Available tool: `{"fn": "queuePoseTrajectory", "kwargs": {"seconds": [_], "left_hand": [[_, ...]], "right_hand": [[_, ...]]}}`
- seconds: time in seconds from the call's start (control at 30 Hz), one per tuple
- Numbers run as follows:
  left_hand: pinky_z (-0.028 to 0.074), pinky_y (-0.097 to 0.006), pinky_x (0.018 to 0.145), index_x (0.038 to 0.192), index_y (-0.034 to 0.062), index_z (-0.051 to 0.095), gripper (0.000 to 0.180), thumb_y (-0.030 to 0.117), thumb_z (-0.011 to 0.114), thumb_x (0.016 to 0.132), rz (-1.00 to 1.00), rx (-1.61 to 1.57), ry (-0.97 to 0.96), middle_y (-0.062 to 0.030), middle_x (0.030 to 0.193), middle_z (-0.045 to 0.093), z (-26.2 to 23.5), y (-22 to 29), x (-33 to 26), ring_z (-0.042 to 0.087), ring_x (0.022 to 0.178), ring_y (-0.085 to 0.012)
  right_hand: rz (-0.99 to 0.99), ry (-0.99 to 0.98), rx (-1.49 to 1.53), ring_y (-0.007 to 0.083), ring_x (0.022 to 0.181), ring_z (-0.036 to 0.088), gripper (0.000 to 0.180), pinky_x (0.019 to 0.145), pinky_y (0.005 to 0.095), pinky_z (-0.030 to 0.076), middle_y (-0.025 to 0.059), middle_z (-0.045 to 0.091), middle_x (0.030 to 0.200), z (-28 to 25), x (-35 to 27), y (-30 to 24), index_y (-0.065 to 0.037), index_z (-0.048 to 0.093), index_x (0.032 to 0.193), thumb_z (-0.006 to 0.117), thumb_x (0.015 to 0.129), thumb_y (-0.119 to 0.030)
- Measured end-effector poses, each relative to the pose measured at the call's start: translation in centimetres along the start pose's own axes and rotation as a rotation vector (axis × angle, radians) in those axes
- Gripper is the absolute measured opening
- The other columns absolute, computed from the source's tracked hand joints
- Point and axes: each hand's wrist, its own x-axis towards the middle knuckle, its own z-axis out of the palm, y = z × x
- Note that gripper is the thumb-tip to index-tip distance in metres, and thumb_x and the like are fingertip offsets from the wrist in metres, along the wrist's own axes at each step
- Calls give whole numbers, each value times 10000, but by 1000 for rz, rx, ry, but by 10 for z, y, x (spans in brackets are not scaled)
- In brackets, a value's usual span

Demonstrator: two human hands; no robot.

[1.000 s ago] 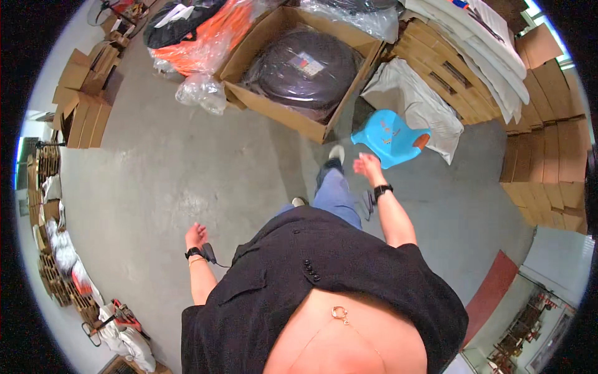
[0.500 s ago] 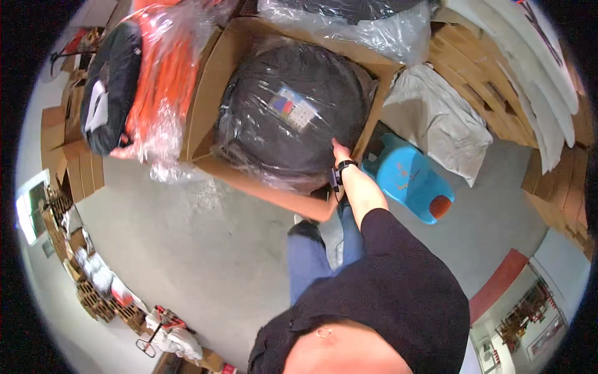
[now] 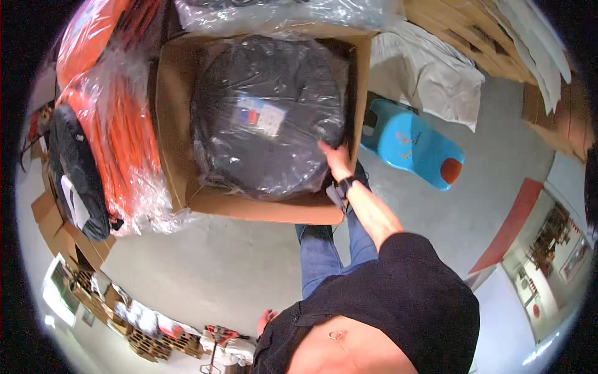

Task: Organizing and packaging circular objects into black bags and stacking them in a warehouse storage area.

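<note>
The right hand (image 3: 336, 161) lay spread on the plastic-wrapped black bundle (image 3: 268, 115), at its near-right edge; the left hand (image 3: 266, 321), perhaps loosely curled, hung far behind.

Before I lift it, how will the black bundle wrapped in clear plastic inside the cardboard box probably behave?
The black bundle will probably be slippery, since glossy, wrinkled clear film covers it where the right hand touches its edge. It looks soft and rounded, so it may sag rather than stay stiff. It nearly fills the cardboard box, so it is likely bulky and may drag on the walls.
</note>
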Motion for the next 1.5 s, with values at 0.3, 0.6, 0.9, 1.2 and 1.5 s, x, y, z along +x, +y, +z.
{"fn": "queuePoseTrajectory", "kwargs": {"seconds": [0.3, 0.6, 0.9, 1.2, 1.5], "left_hand": [[453, -436, 840, 1231, 13, 405, 517, 387, 505, 888, 20, -7, 129, -167, 1053, 570, -32, 84, -10, 552, 960, -288], [456, -439, 835, 1224, 15, 407, 506, 377, 510, 886, -34, -46, 86, -163, 1034, 575, -6, 102, -12, 559, 945, -292], [460, -439, 829, 1218, 17, 408, 496, 369, 513, 885, -109, -127, 70, -161, 1016, 579, 2, 80, -36, 566, 931, -293], [466, -431, 820, 1213, 18, 407, 484, 357, 514, 885, -177, -111, 99, -161, 995, 584, 0, 81, -22, 575, 913, -290], [476, -419, 800, 1210, 18, 404, 476, 349, 513, 885, 147, -47, -757, -158, 988, 587, -14, 92, 13, 581, 898, -284]], "right_hand": [[-220, -271, 472, 134, 829, 589, 390, 768, 298, 473, 64, 650, 939, 33, -119, -89, 27, 624, 998, 761, 693, -172], [-103, 73, 189, 286, 911, 597, 569, 797, 363, 454, 167, 633, 1007, 38, 33, -25, 15, 609, 1018, 772, 626, -364], [-468, 250, -357, 312, 957, 574, 626, 833, 383, 437, 162, 617, 1049, 39, 39, -24, -11, 597, 1063, 771, 599, -392], [-271, 4, 170, 298, 967, 589, 555, 841, 371, 449, 175, 622, 1040, 22, 43, -35, -8, 616, 1026, 781, 609, -336], [-305, -73, -7, 354, 1176, 430, 504, 964, 392, 356, 231, 499, 1215, 23, -50, -98, 9, 597, 1056, 739, 674, -288]]}}
